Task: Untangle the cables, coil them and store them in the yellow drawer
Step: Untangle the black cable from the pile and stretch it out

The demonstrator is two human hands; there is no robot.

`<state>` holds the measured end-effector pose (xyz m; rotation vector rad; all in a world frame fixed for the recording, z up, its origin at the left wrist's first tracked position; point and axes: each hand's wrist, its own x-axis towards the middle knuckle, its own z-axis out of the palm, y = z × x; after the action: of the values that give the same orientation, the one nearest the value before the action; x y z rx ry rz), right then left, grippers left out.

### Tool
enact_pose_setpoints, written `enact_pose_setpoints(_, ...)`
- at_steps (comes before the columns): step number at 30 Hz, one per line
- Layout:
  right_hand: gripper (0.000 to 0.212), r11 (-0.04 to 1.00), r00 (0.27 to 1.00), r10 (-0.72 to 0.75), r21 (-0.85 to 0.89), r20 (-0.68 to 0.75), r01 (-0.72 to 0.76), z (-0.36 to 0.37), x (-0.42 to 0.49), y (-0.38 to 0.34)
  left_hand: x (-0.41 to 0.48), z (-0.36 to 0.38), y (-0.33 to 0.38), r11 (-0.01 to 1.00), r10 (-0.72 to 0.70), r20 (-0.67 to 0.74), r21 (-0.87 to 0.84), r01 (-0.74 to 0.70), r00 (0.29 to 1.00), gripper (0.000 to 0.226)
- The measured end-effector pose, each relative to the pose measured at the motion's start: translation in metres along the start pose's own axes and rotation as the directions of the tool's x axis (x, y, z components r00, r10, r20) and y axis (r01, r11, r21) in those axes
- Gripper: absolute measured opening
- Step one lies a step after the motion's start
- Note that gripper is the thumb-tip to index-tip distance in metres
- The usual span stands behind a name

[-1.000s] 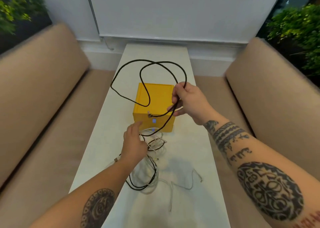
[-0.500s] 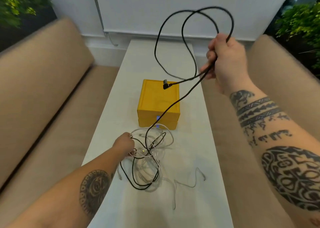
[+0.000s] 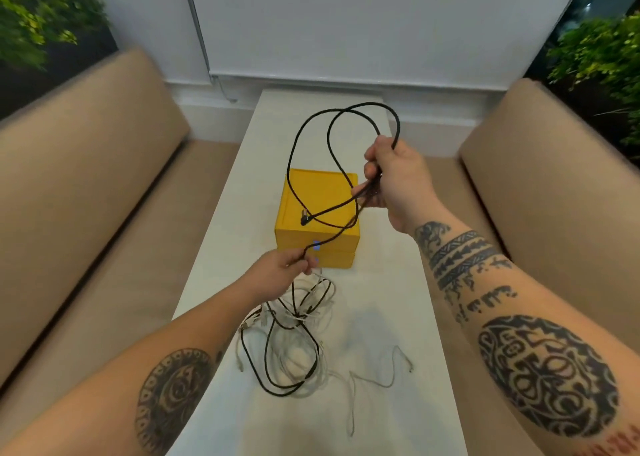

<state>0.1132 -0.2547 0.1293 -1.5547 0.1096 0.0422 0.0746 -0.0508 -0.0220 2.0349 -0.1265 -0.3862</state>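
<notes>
Black thin cable [image 3: 289, 164] loops above the yellow cube drawer [image 3: 311, 199], right hand [image 3: 398, 178] at 2 o'clock with fingers clamped on its coils, left hand [image 3: 277, 275] at 6 o'clock pinching its lower part.

We are looking into a lounge or sitting nook, the sort found in a home or an office break area; we cannot tell which. The left bench [image 3: 86, 164] and the right bench [image 3: 540, 178], both tan and upholstered, are facing each other with padded backrests rising behind the seats. A long, narrow white surface [image 3: 391, 282] is running between them towards the far wall. There a white roller blind [image 3: 346, 22] is hanging down, its pull cord [image 3: 199, 33] dangling at the left edge. The left plant [image 3: 38, 15] and the right plant [image 3: 602, 50], leafy and green, are growing behind the backrests.
</notes>
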Motion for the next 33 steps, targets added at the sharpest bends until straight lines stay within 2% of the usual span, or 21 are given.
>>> enact_pose_setpoints(2, 0.031, 0.999, 0.999, -0.012, -0.045, -0.033, 0.01, -0.005, 0.004, 0.008, 0.002, -0.003, 0.007, 0.998, -0.004, -0.119, -0.067, -0.004, 0.993, 0.032)
enact_pose_setpoints(4, 0.029, 0.991, 0.998, -0.001, -0.134, -0.067, -0.008, -0.013, 0.008, 0.023, 0.004, -0.008, 0.022, 0.973, 0.029, -0.223, -0.217, -0.079, 0.974, 0.032)
enact_pose_setpoints(7, 0.023, 0.96, 0.99, 0.12, -0.247, -0.069, -0.134, -0.018, 0.005, 0.054, 0.007, -0.015, 0.056, 0.872, 0.081, -0.322, -0.436, -0.223, 0.943, 0.028)
enact_pose_setpoints(10, 0.025, 0.916, 0.955, 0.293, -0.299, 0.044, -0.267, -0.013, -0.006, 0.079, 0.007, -0.016, 0.099, 0.802, 0.141, -0.356, -0.505, -0.318, 0.924, 0.032)
enact_pose_setpoints(13, 0.048, 0.907, 0.869, 0.42, -0.148, 0.26, -0.394, -0.005, -0.016, 0.09, 0.006, -0.017, 0.136, 0.704, 0.195, -0.357, -0.598, -0.384, 0.914, 0.031)
enact_pose_setpoints(15, 0.065, 0.894, 0.82, 0.437, -0.082, 0.368, -0.44, -0.003, -0.02, 0.091, 0.006, -0.022, 0.156, 0.617, 0.234, -0.335, -0.675, -0.406, 0.913, 0.025)
enact_pose_setpoints(18, 0.083, 0.908, 0.814, 0.401, -0.068, 0.42, -0.413, -0.004, -0.022, 0.1, 0.006, -0.032, 0.177, 0.563, 0.244, -0.304, -0.728, -0.39, 0.921, 0.021)
enact_pose_setpoints(22, 0.07, 0.923, 0.837, 0.369, -0.055, 0.405, -0.38, -0.007, -0.022, 0.115, 0.011, -0.043, 0.185, 0.564, 0.089, -0.319, -0.764, -0.312, 0.943, 0.019)
enact_pose_setpoints(24, 0.059, 0.941, 0.832, 0.327, -0.067, 0.448, -0.333, -0.01, -0.026, 0.12, 0.015, -0.05, 0.181, 0.514, -0.015, -0.324, -0.814, -0.271, 0.946, 0.02)
enact_pose_setpoints(27, 0.028, 0.951, 0.834, 0.251, -0.284, 0.492, -0.119, -0.006, -0.032, 0.126, 0.018, -0.058, 0.167, 0.418, -0.109, -0.314, -0.875, -0.243, 0.943, 0.021)
enact_pose_setpoints(29, 0.016, 0.925, 0.872, 0.206, -0.38, 0.444, -0.025, 0.003, -0.032, 0.125, 0.019, -0.06, 0.154, 0.45, -0.125, -0.327, -0.86, -0.24, 0.937, 0.023)
enact_pose_setpoints(31, 0.017, 0.921, 0.904, 0.169, -0.389, 0.394, -0.002, 0.012, -0.03, 0.12, 0.017, -0.061, 0.137, 0.59, -0.113, -0.362, -0.774, -0.231, 0.925, 0.027)
enact_pose_setpoints(33, 0.011, 0.935, 0.934, 0.102, -0.353, 0.343, 0.028, 0.016, -0.027, 0.113, 0.016, -0.06, 0.109, 0.706, -0.071, -0.399, -0.668, -0.236, 0.914, 0.042)
